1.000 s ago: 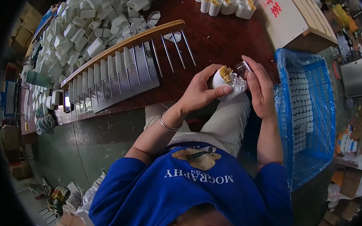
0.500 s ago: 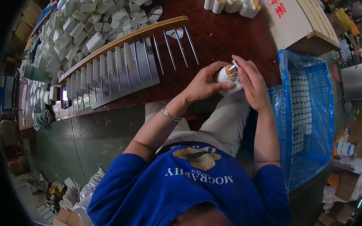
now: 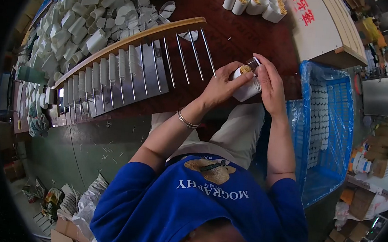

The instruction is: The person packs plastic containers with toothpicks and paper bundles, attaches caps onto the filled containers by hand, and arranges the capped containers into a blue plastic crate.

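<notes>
A white toothpick holder [image 3: 245, 92] filled with toothpicks [image 3: 246, 70] is tilted between my two hands over the table's front edge. My left hand [image 3: 223, 85] grips its side, with the thumb across the front near the rim. At the holder's mouth, a clear lid [image 3: 255, 62] with a pale edge is in the closed fingers of my right hand [image 3: 271, 83]. Part of the holder is hidden behind my fingers. The lid stands at an angle beside the toothpick tips; whether it touches the rim is unclear.
A wooden rack with metal rods [image 3: 166, 60] holds several white pieces at my left. Behind it lies a heap of white holders [image 3: 82, 18]. Filled holders [image 3: 258, 6] stand at the back, near a wooden box [image 3: 326, 33]. A blue crate [image 3: 347, 131] with packed white pieces is at right.
The holder has tipped so its toothpicks and white body show more. My right hand and the lid have shifted slightly upward and right. The whole view has shifted a little.
</notes>
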{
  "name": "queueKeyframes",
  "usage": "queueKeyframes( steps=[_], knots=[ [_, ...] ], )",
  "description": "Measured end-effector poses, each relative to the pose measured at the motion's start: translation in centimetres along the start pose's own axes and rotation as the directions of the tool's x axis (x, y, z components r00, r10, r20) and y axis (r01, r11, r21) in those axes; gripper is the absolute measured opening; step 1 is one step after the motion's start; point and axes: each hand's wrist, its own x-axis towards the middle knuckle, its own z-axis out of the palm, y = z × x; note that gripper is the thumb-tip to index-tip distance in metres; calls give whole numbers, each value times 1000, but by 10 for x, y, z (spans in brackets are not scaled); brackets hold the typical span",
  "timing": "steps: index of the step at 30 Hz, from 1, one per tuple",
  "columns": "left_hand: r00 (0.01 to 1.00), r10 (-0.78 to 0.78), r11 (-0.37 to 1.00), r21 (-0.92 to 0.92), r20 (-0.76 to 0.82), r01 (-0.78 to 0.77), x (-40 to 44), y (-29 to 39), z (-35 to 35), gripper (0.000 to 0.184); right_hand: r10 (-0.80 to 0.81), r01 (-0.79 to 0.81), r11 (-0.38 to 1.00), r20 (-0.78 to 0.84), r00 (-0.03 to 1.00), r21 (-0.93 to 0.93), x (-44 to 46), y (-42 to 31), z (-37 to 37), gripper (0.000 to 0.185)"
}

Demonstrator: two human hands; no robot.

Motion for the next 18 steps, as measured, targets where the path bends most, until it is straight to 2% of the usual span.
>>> queueKeyframes(
  steps=[4,9,12,14,18],
  knots=[
    [1000,27,1000,8,0,-27,-3,1,0,41,84,-81,992,-22,996,100,-2,-2,-1,40],
    [999,6,998,-62,35,-4,-5,-2,-4,45,71,-69,996,-31,997,48,-5,-4,-3,42],
    [995,48,996,-73,93,-41,-12,5,-3,48,48,-48,999,-28,998,3,-9,-6,-7,42],
    [986,102,994,-41,135,-97,-14,6,-2,53,40,-40,999,-13,999,-9,-10,-9,-10,42],
    [983,85,996,-15,163,-84,-19,15,-2,54,38,-38,999,26,999,8,-16,-15,-11,41]
  ],
)
